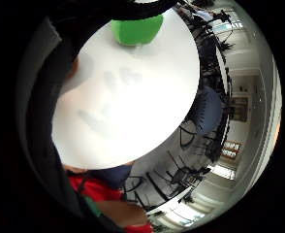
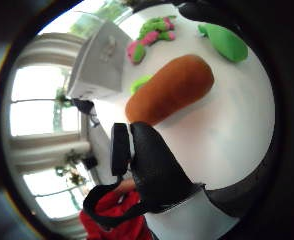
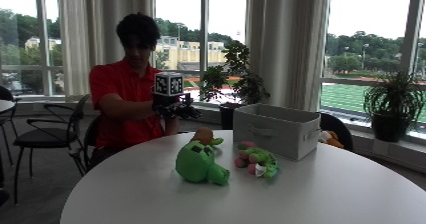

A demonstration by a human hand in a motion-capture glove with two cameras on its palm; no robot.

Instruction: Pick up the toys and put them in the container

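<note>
Three soft toys on the round white table (image 3: 319, 194), none yet in the container; task judged barely begun, all pick-ups left

Nearest the outside camera: a green block-faced plush (image 3: 198, 164), lying on its side. Just beside it, toward the container: a green-and-pink plush (image 3: 257, 162). Behind the green plush, nearer the person: an orange carrot-like plush (image 3: 204, 135) with a green tuft, partly hidden

Next back: the container (image 3: 276, 129), a pale grey fabric bin with a side handle, standing upright near the far edge of the table; its inside is not visible

Farthest: the person in a red shirt, seated, with the gloved right hand (image 3: 174, 108) raised above the table edge, well apart from the toys. It holds nothing; whether its fingers are straight or curled cannot be told

View differences: the thumb-side palm view shows the carrot plush full length, lying on the table below the palm, with the container and pink-green plush beyond. The little-finger-side view shows mostly bare tabletop, one green toy at its edge, and chairs beyond
</note>
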